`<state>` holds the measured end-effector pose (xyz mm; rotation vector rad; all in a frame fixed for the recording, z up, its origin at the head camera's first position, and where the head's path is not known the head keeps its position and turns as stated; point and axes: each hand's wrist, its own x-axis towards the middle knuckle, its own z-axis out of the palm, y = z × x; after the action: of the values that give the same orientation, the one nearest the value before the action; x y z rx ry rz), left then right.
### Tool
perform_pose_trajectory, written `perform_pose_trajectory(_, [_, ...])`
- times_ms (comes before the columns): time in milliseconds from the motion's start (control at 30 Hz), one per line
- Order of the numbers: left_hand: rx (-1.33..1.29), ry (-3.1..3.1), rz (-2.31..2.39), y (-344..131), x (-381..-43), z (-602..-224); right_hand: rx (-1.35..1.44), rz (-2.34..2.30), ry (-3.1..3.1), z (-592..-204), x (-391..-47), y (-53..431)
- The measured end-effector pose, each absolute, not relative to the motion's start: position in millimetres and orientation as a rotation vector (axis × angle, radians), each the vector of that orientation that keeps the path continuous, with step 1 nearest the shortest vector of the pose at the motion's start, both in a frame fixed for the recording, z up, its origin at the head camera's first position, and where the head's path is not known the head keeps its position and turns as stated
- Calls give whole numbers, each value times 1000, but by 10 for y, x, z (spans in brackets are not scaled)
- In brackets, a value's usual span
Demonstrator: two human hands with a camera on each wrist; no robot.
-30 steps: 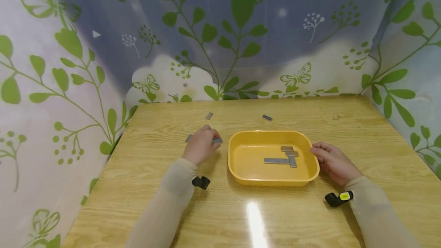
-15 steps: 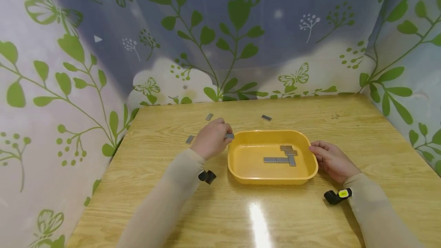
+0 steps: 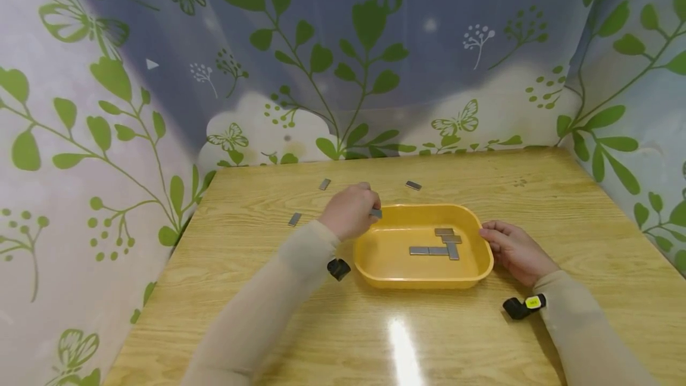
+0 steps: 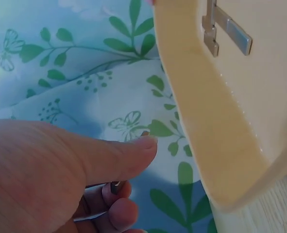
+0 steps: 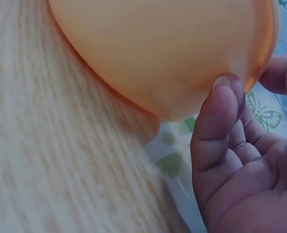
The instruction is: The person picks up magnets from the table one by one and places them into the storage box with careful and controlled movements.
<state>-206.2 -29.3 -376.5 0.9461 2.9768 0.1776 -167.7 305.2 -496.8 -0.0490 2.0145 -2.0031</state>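
Observation:
My left hand [image 3: 351,210] pinches a small flat grey metal bar [image 3: 376,213] above the back left corner of the yellow plastic tray [image 3: 423,284]. In the left wrist view, thumb and fingers hide most of that bar [image 4: 116,187]. Several similar metal bars [image 3: 439,251] lie on the tray floor toward its right, touching one another in an angular cluster. At the tray's right end, my right hand [image 3: 518,253] grips the rim. The right wrist view has its fingers [image 5: 216,114] against the tray's outer wall [image 5: 148,58].
Three loose metal bars lie on the wooden table [image 3: 257,195]: one bar [image 3: 295,219] left of the tray, another bar [image 3: 324,184] at the back left, a third bar [image 3: 413,185] behind the tray. A leaf-patterned curtain [image 3: 343,76] borders the table at the back and sides.
My left hand has lifted a metal bar from the table left of the tray and carried it right, to the tray's back left corner. The right hand has stayed at the rim.

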Motion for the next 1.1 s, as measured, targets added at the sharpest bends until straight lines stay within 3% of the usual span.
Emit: perform_pose_trajectory(1100, [1055,2559,-208,278,-2181,-3916,-52,-2000,2002,-4963,-1675,3054])
